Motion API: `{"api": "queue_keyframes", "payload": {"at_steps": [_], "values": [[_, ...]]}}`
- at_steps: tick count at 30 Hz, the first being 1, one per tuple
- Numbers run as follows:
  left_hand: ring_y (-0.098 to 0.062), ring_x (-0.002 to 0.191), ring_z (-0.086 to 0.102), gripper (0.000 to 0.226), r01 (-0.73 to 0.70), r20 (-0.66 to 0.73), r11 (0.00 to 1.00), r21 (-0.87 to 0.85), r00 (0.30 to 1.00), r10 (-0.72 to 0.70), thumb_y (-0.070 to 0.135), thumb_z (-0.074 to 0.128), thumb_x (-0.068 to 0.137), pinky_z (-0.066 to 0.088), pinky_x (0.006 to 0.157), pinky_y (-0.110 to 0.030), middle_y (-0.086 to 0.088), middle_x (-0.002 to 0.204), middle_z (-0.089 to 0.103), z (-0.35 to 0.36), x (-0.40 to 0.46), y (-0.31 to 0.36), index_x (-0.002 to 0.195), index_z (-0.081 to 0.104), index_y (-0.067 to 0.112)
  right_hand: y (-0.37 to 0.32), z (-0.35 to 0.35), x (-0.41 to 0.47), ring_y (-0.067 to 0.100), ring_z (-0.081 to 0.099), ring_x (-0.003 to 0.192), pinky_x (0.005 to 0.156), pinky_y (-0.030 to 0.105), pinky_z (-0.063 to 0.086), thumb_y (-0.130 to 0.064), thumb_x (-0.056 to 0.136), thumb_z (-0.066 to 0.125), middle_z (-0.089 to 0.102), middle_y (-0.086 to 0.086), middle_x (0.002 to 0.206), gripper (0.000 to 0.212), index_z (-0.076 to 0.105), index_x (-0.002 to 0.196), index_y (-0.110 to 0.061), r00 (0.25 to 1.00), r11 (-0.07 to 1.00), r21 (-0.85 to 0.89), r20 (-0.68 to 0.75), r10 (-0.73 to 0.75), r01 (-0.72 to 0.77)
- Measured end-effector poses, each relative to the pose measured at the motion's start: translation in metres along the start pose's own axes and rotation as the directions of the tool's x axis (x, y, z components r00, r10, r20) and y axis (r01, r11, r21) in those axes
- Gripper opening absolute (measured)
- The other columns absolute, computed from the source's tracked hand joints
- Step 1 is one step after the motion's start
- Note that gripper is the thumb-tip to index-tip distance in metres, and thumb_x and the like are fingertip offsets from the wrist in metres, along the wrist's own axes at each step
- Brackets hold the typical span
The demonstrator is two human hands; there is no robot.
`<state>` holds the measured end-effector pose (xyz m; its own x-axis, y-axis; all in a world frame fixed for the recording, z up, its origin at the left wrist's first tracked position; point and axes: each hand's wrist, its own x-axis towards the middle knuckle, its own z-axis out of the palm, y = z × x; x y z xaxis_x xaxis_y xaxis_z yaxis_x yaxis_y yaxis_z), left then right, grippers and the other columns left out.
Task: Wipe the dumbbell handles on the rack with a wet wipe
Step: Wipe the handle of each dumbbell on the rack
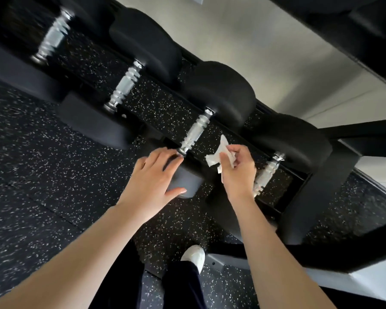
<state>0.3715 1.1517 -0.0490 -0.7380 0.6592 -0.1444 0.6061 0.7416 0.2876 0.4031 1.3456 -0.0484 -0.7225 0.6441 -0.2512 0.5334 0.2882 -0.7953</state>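
While my left hand (153, 175) rested with relaxed fingers on a dumbbell's near head (184, 180) on the rack (316, 190), my right hand (237, 168) pinched the crumpled wet wipe (216, 156) between two chrome handles (195, 132), touching neither.

rack (316, 197): black frame on speckled floor (31, 175); carries four dumbbells (218, 90), chrome handles (195, 132) between rails

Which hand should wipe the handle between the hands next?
Right. The right hand already pinches the wipe just beside that handle. The left hand rests on the dumbbell's near head, likely steadying it.
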Motion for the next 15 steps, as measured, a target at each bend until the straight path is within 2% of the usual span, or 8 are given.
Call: {"api": "queue_keyframes", "payload": {"at_steps": [2, 6, 9, 12, 15], "values": [[-0.031, 0.122, 0.048, 0.070, 0.001, 0.001, 1.000, -0.010, 1.000, -0.001, 0.052, 0.059, 0.074, 0.047, 0.088, -0.050, -0.009, 0.130, 0.053, -0.001, 0.004, -0.019, 0.130, 0.054, 0.012, -0.007, 0.018, 0.011, 0.004, 0.053, 0.069, 0.059, 0.005, 0.037, -0.013, 0.087, 0.061, 0.056, -0.012, 0.077, 0.012, 0.059, 0.098, -0.019, 0.998, 1.000, 0.001, -0.054, 0.012, -0.012], [-0.030, 0.122, 0.047, 0.072, -0.060, 0.026, 0.997, -0.040, 0.998, 0.061, 0.055, 0.058, 0.075, 0.047, 0.088, -0.048, -0.006, 0.132, 0.051, 0.001, 0.009, -0.045, 0.134, 0.050, 0.015, -0.022, 0.052, 0.031, 0.000, 0.054, 0.077, 0.069, 0.007, 0.039, -0.012, 0.087, 0.062, 0.062, -0.011, 0.092, 0.013, 0.066, 0.098, -0.017, 0.984, 0.999, 0.033, -0.173, 0.042, -0.037], [-0.028, 0.122, 0.046, 0.071, -0.091, 0.022, 0.992, -0.087, 0.995, 0.094, 0.056, 0.058, 0.074, 0.047, 0.088, -0.047, -0.005, 0.131, 0.051, 0.003, 0.012, -0.053, 0.132, 0.050, 0.017, -0.031, 0.075, 0.046, 0.009, 0.053, 0.083, 0.073, 0.014, 0.043, -0.013, 0.086, 0.064, 0.062, -0.002, 0.102, 0.014, 0.069, 0.098, -0.017, 0.955, 0.997, 0.059, -0.288, 0.072, -0.057], [-0.028, 0.121, 0.045, 0.070, -0.098, 0.000, 0.984, -0.147, 0.995, 0.099, 0.056, 0.059, 0.073, 0.049, 0.086, -0.048, -0.004, 0.130, 0.051, 0.006, 0.013, -0.056, 0.131, 0.051, 0.018, -0.039, 0.093, 0.060, 0.014, 0.053, 0.083, 0.066, 0.007, 0.041, -0.011, 0.083, 0.067, 0.056, 0.002, 0.101, 0.011, 0.070, 0.092, -0.016, 0.890, 0.978, 0.168, -0.417, 0.184, -0.124], [-0.027, 0.125, 0.041, 0.069, -0.099, -0.007, 0.975, -0.199, 0.995, 0.100, 0.056, 0.058, 0.075, 0.047, 0.090, -0.046, -0.003, 0.133, 0.048, 0.009, 0.012, -0.058, 0.133, 0.049, 0.019, -0.046, 0.102, 0.073, 0.017, 0.055, 0.091, 0.063, -0.002, 0.037, -0.008, 0.082, 0.068, 0.060, 0.009, 0.109, 0.007, 0.066, 0.085, -0.014, 0.847, 0.955, 0.244, -0.458, 0.269, -0.171]]}}
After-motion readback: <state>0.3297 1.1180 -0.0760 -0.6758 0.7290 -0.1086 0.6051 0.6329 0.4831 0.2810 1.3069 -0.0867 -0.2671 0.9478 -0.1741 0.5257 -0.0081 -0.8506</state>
